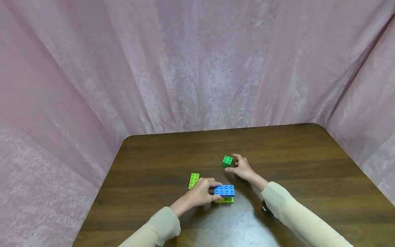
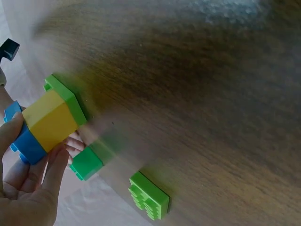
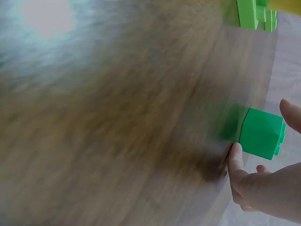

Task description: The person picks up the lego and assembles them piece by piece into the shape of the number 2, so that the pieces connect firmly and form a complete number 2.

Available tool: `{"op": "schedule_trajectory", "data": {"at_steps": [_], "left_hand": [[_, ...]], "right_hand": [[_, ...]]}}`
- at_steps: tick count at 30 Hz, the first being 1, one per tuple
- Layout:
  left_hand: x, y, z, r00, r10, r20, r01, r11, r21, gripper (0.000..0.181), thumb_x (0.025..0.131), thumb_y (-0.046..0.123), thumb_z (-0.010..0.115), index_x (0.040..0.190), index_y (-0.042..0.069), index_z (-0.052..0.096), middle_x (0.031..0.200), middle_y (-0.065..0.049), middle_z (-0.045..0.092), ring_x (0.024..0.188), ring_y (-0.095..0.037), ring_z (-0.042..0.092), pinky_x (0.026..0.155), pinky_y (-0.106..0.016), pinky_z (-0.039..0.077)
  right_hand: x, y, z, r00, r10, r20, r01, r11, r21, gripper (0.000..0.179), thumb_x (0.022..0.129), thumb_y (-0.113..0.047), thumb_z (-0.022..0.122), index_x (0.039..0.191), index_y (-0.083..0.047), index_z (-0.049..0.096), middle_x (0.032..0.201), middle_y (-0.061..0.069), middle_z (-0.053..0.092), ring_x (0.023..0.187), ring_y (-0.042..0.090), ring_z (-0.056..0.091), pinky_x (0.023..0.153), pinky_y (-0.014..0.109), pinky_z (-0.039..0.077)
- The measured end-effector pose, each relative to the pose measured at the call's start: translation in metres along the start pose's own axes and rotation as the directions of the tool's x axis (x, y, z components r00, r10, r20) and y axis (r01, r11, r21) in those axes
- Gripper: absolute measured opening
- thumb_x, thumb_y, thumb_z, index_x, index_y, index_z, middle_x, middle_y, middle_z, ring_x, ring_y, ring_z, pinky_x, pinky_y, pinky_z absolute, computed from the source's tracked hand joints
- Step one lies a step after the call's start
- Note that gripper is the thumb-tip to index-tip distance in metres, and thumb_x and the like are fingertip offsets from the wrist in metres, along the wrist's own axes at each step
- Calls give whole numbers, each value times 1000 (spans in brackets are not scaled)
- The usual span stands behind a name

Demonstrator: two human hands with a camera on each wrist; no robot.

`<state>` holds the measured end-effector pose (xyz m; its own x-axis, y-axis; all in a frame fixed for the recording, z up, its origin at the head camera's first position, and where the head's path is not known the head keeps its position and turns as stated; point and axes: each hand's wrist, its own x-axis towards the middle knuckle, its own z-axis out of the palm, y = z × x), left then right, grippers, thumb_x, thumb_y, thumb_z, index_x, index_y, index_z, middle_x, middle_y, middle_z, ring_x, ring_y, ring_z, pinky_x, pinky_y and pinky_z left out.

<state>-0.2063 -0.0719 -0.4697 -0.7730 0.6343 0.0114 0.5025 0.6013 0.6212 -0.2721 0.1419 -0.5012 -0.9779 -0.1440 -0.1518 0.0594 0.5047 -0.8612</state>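
My left hand (image 1: pixel 202 192) pinches a blue building brick (image 1: pixel 224 190) between thumb and fingers. In the left wrist view that blue brick tops a stack, with a yellow brick (image 2: pixel 51 120) under it and a light green brick (image 2: pixel 68 99) at the bottom. Farther back, my right hand (image 1: pixel 242 168) is beside a small green brick (image 1: pixel 227 161), thumb and fingers spread apart. In the right wrist view a fingertip lies close by the lower corner of the green brick (image 3: pixel 261 133); whether it touches, I cannot tell. The thumb is clear of it.
Another light green brick (image 1: pixel 193 180) lies on the wooden table (image 1: pixel 148 171), just beyond my left hand. Pink curtains (image 1: pixel 197 68) hang behind the table and along its sides. A dark object (image 1: pixel 266 208) shows under the right sleeve.
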Motion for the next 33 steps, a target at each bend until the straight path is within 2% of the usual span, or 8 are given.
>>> {"op": "schedule_trajectory", "data": {"at_steps": [4,6,11,19,29,33], "left_hand": [[0,-1,0,1000,0,3,0,1000,-17,41,83,20,78,120,3,69,101,-6,72,76,0,51,71,-11,45],[0,-1,0,1000,1,5,-1,1000,-17,41,83,20,78,120,3,69,102,-6,72,76,1,50,71,-11,45],[0,-2,2,1000,10,4,-10,1000,-22,41,83,20,78,119,3,69,101,-6,72,76,2,49,70,-11,45],[-1,-3,0,1000,24,-13,-24,999,-29,39,83,18,78,118,3,69,99,-6,71,77,0,51,71,-13,46],[-1,-3,-2,1000,3,3,-3,999,-37,40,84,18,77,120,2,68,100,-6,70,80,-6,55,74,-17,49],[-2,-4,1,1000,7,4,-7,999,-47,40,84,19,77,119,3,68,100,-6,70,79,-2,52,74,-14,47]], "right_hand": [[4,-4,2,1000,21,-17,-21,1000,8,75,86,-24,74,144,4,36,136,35,34,124,47,46,100,50,45],[1,-12,2,998,60,-15,-60,998,18,70,87,-15,71,143,5,36,138,34,35,125,47,45,103,54,42],[4,-12,4,997,76,-34,-77,996,-36,59,89,-10,67,138,9,40,130,31,43,118,41,49,98,50,44],[11,-8,7,998,49,-47,-52,995,-82,46,91,-10,65,129,10,49,124,29,54,113,39,55,95,49,47],[10,-14,5,999,42,-12,-43,993,-110,46,95,-16,62,132,7,49,131,28,51,119,40,53,98,51,46],[8,-18,4,1000,18,-2,-18,990,-138,44,94,-17,63,130,6,50,128,27,56,117,39,56,96,50,48]]}}
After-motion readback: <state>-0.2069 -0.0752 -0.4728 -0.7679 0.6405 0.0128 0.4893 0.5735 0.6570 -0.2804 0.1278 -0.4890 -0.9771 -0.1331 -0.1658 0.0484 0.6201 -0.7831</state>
